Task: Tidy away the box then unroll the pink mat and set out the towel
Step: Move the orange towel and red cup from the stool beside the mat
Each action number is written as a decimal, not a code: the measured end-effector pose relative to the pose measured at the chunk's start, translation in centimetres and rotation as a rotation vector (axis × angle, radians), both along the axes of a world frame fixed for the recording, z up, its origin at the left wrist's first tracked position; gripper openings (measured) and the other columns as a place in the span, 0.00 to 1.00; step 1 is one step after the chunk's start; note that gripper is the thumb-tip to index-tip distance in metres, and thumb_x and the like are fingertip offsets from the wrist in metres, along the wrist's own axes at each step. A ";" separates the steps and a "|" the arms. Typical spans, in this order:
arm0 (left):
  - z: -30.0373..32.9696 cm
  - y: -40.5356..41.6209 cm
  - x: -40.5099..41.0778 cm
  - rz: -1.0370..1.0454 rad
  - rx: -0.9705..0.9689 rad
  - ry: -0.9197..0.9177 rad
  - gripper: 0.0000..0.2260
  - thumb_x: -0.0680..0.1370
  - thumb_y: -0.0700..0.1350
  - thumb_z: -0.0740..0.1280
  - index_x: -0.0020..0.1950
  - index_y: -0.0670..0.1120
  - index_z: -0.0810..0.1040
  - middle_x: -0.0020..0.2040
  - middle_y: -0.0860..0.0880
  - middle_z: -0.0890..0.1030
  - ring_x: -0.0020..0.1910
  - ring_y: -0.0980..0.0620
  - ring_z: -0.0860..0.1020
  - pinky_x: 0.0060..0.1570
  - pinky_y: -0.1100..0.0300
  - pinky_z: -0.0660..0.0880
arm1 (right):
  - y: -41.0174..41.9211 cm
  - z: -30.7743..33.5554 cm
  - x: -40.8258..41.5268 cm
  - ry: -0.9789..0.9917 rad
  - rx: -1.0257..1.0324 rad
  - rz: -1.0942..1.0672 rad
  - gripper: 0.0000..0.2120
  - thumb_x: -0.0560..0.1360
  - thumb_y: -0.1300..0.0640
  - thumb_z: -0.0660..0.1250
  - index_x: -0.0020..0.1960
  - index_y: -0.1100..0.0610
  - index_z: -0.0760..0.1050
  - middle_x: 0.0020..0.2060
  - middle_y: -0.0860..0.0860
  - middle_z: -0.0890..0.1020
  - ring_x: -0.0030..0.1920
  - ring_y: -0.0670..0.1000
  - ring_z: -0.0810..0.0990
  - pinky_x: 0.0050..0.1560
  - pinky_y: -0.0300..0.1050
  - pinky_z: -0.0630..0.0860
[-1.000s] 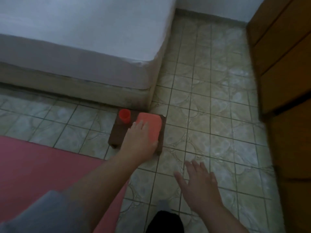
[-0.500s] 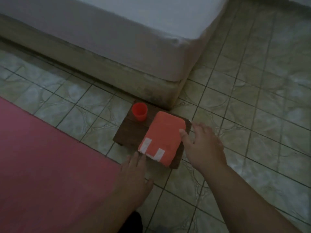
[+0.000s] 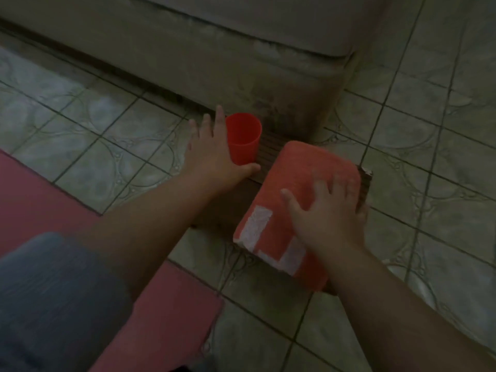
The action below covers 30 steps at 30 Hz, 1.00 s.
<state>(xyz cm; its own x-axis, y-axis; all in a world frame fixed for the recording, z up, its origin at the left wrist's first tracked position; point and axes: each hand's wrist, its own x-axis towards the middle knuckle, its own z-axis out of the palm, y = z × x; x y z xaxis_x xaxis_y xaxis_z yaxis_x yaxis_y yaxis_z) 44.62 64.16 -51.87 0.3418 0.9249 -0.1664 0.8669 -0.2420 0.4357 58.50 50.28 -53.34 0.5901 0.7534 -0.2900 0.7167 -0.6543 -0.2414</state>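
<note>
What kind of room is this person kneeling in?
Most likely a bedroom at home: a bed corner stands on a patterned tiled floor, with a pink mat spread beside it and a folded orange towel on a low wooden board.

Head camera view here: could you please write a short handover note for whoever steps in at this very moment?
Left hand: open, fingers spread beside the orange cup, thumb at its base.
Right hand: open, over the folded orange towel.
Towel and cup sit on a low dark wooden board at the bed corner.
Pink mat lies flat on the tiles.
Left: set out the towel. No box in view.
</note>
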 end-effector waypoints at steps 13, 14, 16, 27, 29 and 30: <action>-9.3 4.9 0.7 0.006 0.096 -0.626 0.50 0.60 0.53 0.80 0.75 0.50 0.56 0.66 0.51 0.73 0.62 0.58 0.71 0.62 0.62 0.68 | 3.4 -7.7 -1.4 -0.034 0.120 0.001 0.46 0.60 0.20 0.42 0.74 0.35 0.39 0.77 0.45 0.37 0.75 0.58 0.34 0.66 0.73 0.53; -9.3 4.8 0.7 0.017 0.103 -0.628 0.48 0.61 0.52 0.79 0.74 0.51 0.58 0.62 0.54 0.73 0.59 0.58 0.73 0.58 0.65 0.69 | 3.5 -7.5 -1.5 -0.023 0.122 0.009 0.45 0.61 0.20 0.44 0.74 0.36 0.39 0.77 0.46 0.37 0.75 0.58 0.34 0.66 0.72 0.53; -9.2 4.4 0.7 0.044 0.135 -0.645 0.44 0.61 0.51 0.79 0.72 0.53 0.61 0.57 0.58 0.72 0.55 0.60 0.73 0.50 0.73 0.67 | 3.3 -7.0 -1.5 0.021 0.170 -0.021 0.46 0.62 0.21 0.47 0.75 0.37 0.41 0.77 0.46 0.38 0.76 0.56 0.37 0.67 0.70 0.53; -8.4 3.4 -0.4 0.063 0.130 -0.680 0.42 0.60 0.52 0.79 0.70 0.54 0.63 0.54 0.61 0.73 0.51 0.61 0.75 0.43 0.77 0.66 | 3.0 -6.3 0.6 0.263 0.428 -0.467 0.61 0.55 0.33 0.76 0.76 0.50 0.47 0.74 0.59 0.60 0.72 0.61 0.61 0.69 0.60 0.63; -8.4 3.0 -0.7 0.074 0.116 -0.681 0.41 0.60 0.52 0.79 0.69 0.55 0.63 0.52 0.64 0.74 0.50 0.61 0.76 0.46 0.71 0.70 | 3.1 -6.3 1.0 0.339 0.450 -0.534 0.61 0.53 0.39 0.80 0.76 0.52 0.50 0.70 0.60 0.66 0.68 0.62 0.67 0.66 0.57 0.67; -8.5 2.8 -0.8 0.073 0.108 -0.678 0.41 0.59 0.52 0.80 0.68 0.54 0.64 0.54 0.62 0.75 0.52 0.59 0.77 0.50 0.66 0.73 | 3.2 -6.4 1.2 0.375 0.464 -0.562 0.60 0.53 0.42 0.81 0.75 0.53 0.52 0.68 0.60 0.68 0.67 0.62 0.70 0.65 0.56 0.69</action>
